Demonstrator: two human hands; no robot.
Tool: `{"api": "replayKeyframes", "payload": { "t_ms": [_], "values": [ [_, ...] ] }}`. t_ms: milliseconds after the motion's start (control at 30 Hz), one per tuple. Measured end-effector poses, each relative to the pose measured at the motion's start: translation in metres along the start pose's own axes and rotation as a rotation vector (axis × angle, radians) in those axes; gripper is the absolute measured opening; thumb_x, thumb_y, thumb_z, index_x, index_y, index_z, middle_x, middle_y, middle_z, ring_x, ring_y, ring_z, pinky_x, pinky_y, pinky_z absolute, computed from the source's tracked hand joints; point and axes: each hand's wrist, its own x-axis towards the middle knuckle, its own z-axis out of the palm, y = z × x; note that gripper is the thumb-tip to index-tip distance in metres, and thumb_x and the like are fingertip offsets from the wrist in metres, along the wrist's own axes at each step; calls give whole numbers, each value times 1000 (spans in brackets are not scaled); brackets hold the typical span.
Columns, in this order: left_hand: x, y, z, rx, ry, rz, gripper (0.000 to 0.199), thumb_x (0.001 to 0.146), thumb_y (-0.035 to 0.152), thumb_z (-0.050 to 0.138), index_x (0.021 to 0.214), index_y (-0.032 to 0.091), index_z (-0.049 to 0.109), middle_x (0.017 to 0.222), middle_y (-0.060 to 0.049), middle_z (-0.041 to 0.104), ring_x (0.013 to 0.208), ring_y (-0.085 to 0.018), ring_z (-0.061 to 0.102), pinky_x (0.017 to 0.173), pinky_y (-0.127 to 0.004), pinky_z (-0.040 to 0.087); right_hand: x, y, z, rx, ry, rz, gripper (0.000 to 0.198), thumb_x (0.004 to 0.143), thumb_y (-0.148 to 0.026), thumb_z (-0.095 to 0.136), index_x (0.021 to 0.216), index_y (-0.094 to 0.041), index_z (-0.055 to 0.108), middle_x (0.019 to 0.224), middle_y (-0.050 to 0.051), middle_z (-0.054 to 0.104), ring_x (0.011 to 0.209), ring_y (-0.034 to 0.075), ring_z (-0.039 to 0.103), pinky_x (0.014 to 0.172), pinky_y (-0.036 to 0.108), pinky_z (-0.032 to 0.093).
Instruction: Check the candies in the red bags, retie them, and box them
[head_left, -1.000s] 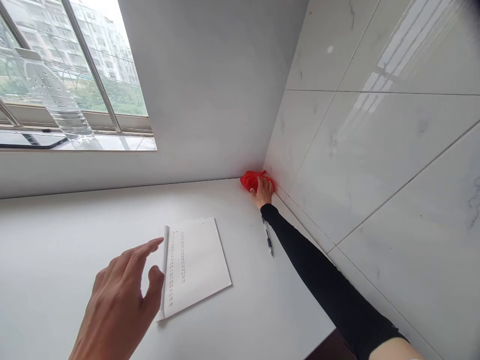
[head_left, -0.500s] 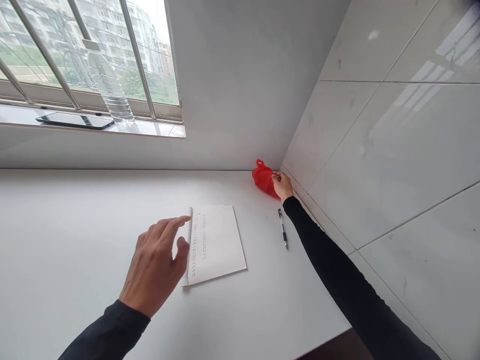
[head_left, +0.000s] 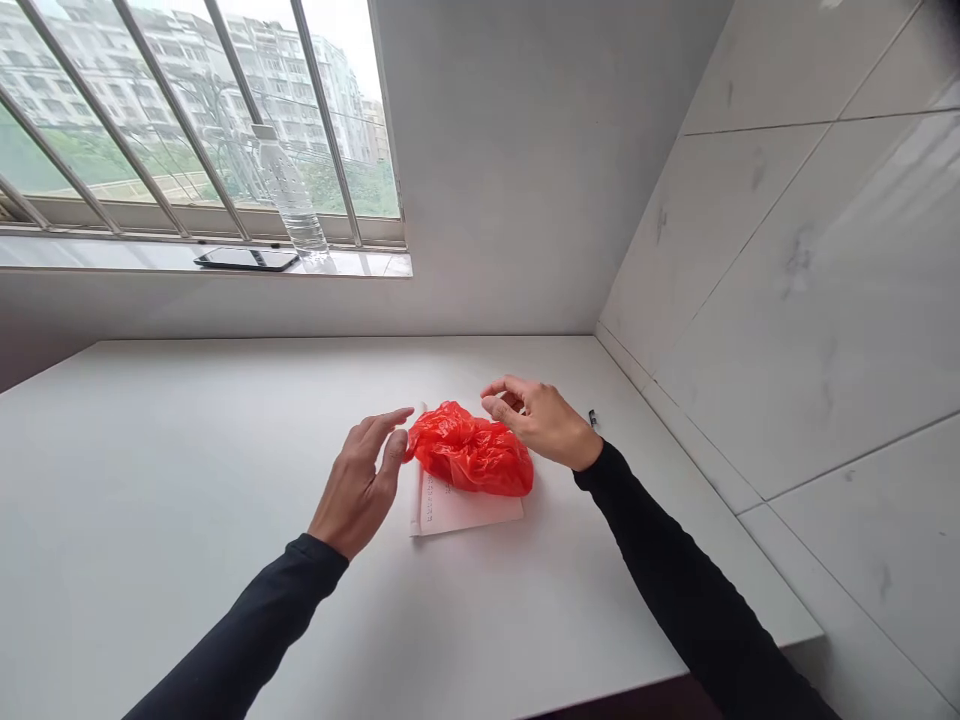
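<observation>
A crumpled red plastic bag (head_left: 474,452) covers the upper part of an open notebook (head_left: 472,513); some handwriting shows at the notebook's lower left. My left hand (head_left: 361,480) is at the bag's left end, thumb and fingers apart; whether it touches the plastic I cannot tell. Over the bag's upper right side is my right hand (head_left: 546,418), its fingers curved with a gap to the thumb and nothing visible between them. Only one end of a pen (head_left: 593,418) shows beside my right wrist, which hides the rest.
The white table (head_left: 225,430) meets the grey wall at the back and a tiled wall (head_left: 787,330) on the right. On the windowsill stand a clear water bottle (head_left: 292,200) and, lying flat, a dark phone or tablet (head_left: 246,259). Bars cross the window.
The red bag has come from the back right corner onto the notebook. My right hand has let go of it, and the view has shifted so both hands now flank the bag.
</observation>
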Motion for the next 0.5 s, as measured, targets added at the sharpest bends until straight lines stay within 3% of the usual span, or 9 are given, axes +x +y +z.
{"api": "replayKeyframes", "payload": {
  "t_ms": [67, 133, 233, 300, 400, 500],
  "values": [
    [-1, 4, 0, 3, -86, 89, 46, 104, 43, 39, 147, 30, 51, 147, -6, 56, 139, -27, 45, 111, -49, 43, 3, 4, -3, -88, -32, -1, 34, 97, -49, 57, 113, -22, 69, 93, 3, 72, 79, 18, 63, 74, 32, 47],
    [-2, 6, 1, 27, -166, 141, 48, 105, 42, 38, 152, 34, 45, 146, -4, 59, 142, -26, 43, 114, -51, 40, 5, 11, -1, -172, -151, -40, 41, 95, -50, 60, 122, -20, 66, 103, 7, 73, 91, 21, 65, 79, 33, 48],
    [-2, 4, 2, 86, -244, 83, 49, 105, 42, 34, 153, 32, 45, 111, -6, 72, 109, -26, 62, 98, -48, 50, 4, 23, 6, -299, -269, -78, 51, 91, -41, 65, 133, -13, 61, 112, 14, 71, 108, 29, 63, 85, 37, 48],
    [-3, 0, 3, 138, -288, 86, 51, 103, 43, 39, 152, 30, 45, 91, -4, 71, 88, -24, 62, 90, -47, 52, 3, 29, 11, -333, -302, -82, 50, 90, -31, 65, 135, -11, 59, 104, 14, 72, 102, 29, 64, 81, 36, 48],
    [-4, -7, 7, 207, -343, 199, 43, 98, 43, 51, 138, 31, 60, 77, -1, 67, 77, -23, 58, 88, -47, 49, 3, 33, 14, -317, -366, -109, 46, 89, -24, 63, 134, -16, 60, 92, 8, 72, 88, 24, 65, 75, 32, 47],
    [-3, -9, 11, 245, -352, 244, 25, 96, 39, 52, 104, 28, 72, 68, 0, 63, 71, -22, 56, 81, -43, 48, 3, 31, 10, -306, -400, -132, 42, 88, -20, 62, 130, -19, 64, 92, 6, 71, 86, 22, 65, 73, 30, 47]
  ]
}}
